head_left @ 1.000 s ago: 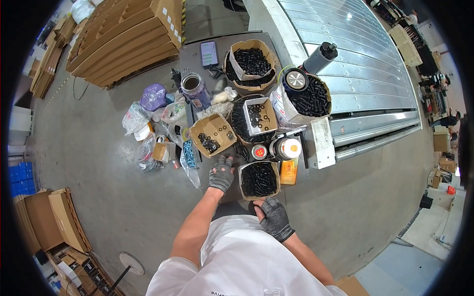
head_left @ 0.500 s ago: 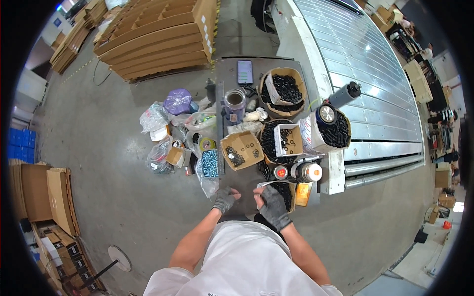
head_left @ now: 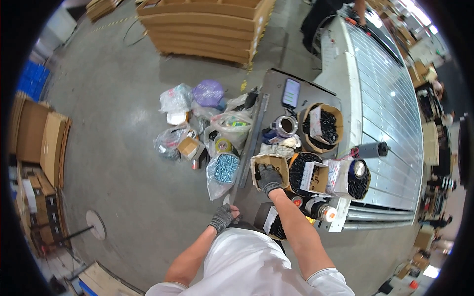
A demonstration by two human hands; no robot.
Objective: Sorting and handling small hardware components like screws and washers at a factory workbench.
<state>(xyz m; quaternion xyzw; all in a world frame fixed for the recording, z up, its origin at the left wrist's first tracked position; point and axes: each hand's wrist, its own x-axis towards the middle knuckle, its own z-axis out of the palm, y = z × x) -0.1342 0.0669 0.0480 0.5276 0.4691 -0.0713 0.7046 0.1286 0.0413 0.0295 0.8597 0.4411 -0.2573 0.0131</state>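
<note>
My right hand (head_left: 269, 179), in a grey fingerless glove, reaches into a small open cardboard box (head_left: 283, 166) with small dark rings on its bottom. Its fingertips point down among the rings, and I cannot see whether they grip any. My left hand (head_left: 223, 217), gloved the same way, is low at the near left edge of the dark work table (head_left: 249, 201). Its thumb and fingers are pressed together; whatever is between them is too small to make out. Right of the box stands a container of black fasteners (head_left: 298, 171) with a small white-sided box (head_left: 316, 177) of rings on top.
Plastic bags and a bag of blue screws (head_left: 226, 168) lie left of the table. A phone (head_left: 291, 92), a metal cup (head_left: 286, 126), boxes of black parts (head_left: 330, 126) and flasks (head_left: 323, 211) crowd the table. A metal roller conveyor (head_left: 387, 128) runs along the right.
My right hand has moved forward from near my body into the ring box. My left hand stays low with its fingers together. The view has turned, shifting the table rightward.
</note>
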